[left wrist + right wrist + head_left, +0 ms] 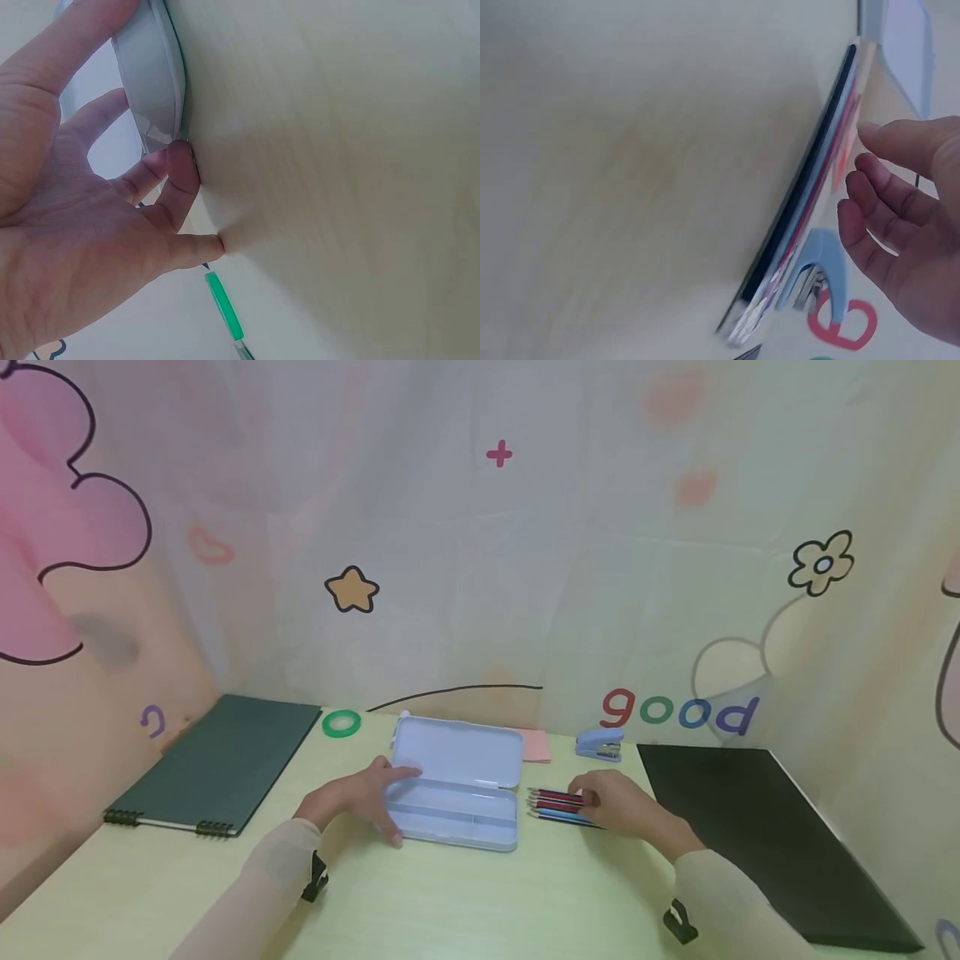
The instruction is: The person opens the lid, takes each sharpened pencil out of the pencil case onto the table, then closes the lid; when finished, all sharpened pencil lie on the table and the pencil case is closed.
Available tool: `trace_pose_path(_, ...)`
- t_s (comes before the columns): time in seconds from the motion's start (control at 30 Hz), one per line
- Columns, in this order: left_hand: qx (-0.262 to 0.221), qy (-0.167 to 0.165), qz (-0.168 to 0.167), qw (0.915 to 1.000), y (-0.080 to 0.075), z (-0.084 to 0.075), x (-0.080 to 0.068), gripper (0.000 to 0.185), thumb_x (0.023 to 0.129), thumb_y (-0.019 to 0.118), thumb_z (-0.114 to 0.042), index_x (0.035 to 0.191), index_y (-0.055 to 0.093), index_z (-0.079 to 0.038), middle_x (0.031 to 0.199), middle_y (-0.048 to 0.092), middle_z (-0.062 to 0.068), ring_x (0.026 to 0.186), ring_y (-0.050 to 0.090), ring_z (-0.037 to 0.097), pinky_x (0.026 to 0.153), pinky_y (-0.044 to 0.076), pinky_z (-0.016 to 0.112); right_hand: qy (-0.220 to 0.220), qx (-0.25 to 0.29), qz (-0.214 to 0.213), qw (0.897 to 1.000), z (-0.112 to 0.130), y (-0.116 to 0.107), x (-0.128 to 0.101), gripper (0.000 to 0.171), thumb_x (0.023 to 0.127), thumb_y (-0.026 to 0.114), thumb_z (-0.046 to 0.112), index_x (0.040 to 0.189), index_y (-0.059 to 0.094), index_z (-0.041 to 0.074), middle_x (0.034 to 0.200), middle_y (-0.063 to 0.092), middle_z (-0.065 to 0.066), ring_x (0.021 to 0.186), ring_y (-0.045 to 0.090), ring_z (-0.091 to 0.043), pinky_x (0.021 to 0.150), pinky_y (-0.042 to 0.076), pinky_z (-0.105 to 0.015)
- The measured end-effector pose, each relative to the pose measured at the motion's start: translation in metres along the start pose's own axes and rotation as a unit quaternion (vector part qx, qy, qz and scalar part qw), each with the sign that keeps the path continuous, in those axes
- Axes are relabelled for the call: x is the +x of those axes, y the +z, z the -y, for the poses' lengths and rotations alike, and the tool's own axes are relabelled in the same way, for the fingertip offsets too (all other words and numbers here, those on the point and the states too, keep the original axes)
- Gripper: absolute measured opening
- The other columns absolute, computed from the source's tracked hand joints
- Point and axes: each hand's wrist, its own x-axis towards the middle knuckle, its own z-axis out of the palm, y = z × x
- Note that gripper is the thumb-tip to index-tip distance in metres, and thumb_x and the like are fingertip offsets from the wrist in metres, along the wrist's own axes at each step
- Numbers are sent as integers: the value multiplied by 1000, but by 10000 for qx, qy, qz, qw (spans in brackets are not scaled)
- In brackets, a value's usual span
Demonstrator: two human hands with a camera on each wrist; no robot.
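Note:
A pale blue pencil case lies with its lid raised at the back and its compartments facing up. My left hand holds its left end, thumb at the front corner and index finger reaching over the side. In the left wrist view, fingertips of the left hand touch the case's end. Several pencils, red, blue and dark, lie side by side right of the case. Just over them is my right hand; the right wrist view shows its fingers loosely bent, nothing between them.
A light blue stapler stands behind the pencils, and pink paper lies behind the case. Green tape is at the back left. A dark green spiral pad lies left, a black board right.

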Motion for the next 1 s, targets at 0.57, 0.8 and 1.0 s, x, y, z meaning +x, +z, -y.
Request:
trace_pose_path(0.57,69,-64,-24,10000,0,-1,-1,99,66,95,-28,150,45,-27,126,39,12,122,43,33,104,43,58,-1065,1113,1024,9828,96,5,61,42,90,73,15,130,63,10,115,71,-8,102,68,-21,91,56,-40)
trace_pose_path(0.8,159,-53,-81,9998,-1,3,0,99,64,95,-30,150,45,-27,124,40,11,118,44,31,101,44,56,-1295,886,1355,9783,122,26,79,42,88,76,16,127,65,8,105,73,-8,95,68,-19,89,55,-35)
trace_pose_path(1.0,64,-80,-36,9999,-1,1,-1,99,64,96,-29,150,45,-28,124,39,10,118,44,30,100,44,54,-1392,292,1559,9775,142,43,84,36,91,73,14,126,65,12,93,69,1,82,59,-8,80,50,-24)
